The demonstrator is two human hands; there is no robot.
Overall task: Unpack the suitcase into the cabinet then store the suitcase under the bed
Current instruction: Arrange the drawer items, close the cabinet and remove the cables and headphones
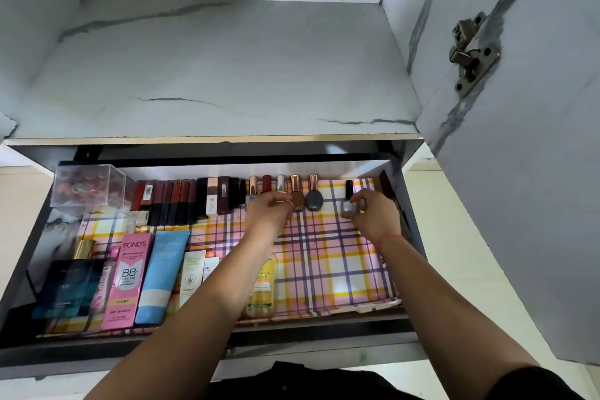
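The cabinet's drawer [357, 312] stands pulled out, lined with pink and yellow plaid paper. Along its back lies a row of nail polish bottles [313, 195] and lipsticks [175, 201]. My left hand [268, 213] reaches to the middle of that row, fingers curled around a silver-capped bottle [281, 186]. My right hand [376, 211] pinches a small silver nail polish bottle [347, 207] with a black cap, at the right end of the row. The suitcase is not in view.
A clear plastic box [86, 185] sits at the drawer's back left. Tubes of cream [126, 279], a dark pouch [65, 289] and a yellow bottle [263, 286] lie along the front. Above is a marble-patterned shelf [211, 75]; the open cabinet door [519, 172] hangs at right.
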